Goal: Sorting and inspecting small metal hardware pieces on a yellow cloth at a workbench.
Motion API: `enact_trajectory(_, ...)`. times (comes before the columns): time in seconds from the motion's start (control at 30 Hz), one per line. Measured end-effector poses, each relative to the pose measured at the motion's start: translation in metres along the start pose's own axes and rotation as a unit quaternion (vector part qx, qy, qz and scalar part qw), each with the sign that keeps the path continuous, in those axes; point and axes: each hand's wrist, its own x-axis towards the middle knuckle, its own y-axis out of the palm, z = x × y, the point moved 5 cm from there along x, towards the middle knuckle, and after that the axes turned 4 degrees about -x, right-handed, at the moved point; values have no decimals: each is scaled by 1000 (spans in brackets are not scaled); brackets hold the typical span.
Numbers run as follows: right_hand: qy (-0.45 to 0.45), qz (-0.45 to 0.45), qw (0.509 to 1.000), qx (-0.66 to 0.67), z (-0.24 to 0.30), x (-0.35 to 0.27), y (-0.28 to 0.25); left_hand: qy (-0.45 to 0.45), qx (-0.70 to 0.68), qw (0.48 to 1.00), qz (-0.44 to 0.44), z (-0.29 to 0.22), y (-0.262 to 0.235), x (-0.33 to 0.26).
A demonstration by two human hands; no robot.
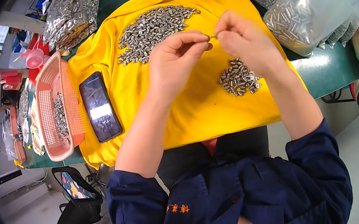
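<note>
So the yellow cloth runs under the whole grip, big metal pile off left. Right hand is too blurry to call; left hand looks pinched. The small pile is bodyward, closer to the right. Pinched thing's a tiny piece between the fingertips, seemingly lying left-to-right.

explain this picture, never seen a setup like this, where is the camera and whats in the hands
There is no machine here: these are a person's bare hands. One fisheye camera on the person's head looks down, so straight edges bend near the rim. The left hand and right hand pinch a small thin piece, too blurred to identify. A yellow cloth covers part of a green table. On the cloth lie a large pile of metal pieces, a smaller pile near the right hand and a phone. A pink basket stands at left; clear bags of metal parts sit at right.
</note>
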Motion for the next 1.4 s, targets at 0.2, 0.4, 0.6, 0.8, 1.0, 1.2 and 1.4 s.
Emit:
enact_trajectory(0.2, -48, -64, 997, -21, 5, 4, -18, 54, 290, 941, 169, -3, 28, -11)
enact_trajectory(0.4, -57, -73, 995, -44, 3, 7, -19, 169, 403, 897, 71, -20, 3, -5)
enact_trajectory(0.6, -61, -107, 985, -121, 7, 6, -17, 107, 532, 839, 42, -30, -42, 5)
enact_trajectory(0.8, -138, -113, 970, -166, 8, 5, -12, 84, 639, 758, 100, -19, -34, 14)
enact_trajectory(1.0, -133, -106, 968, -184, 9, 4, -7, 2, 726, 681, 99, -13, -24, 22)
enact_trajectory(1.2, -118, -100, 969, -193, 10, 3, -6, 17, 697, 710, 95, -10, -24, 23)
enact_trajectory(1.4, -138, -92, 967, -191, 12, 2, -6, 59, 672, 731, 101, -17, -16, 19)
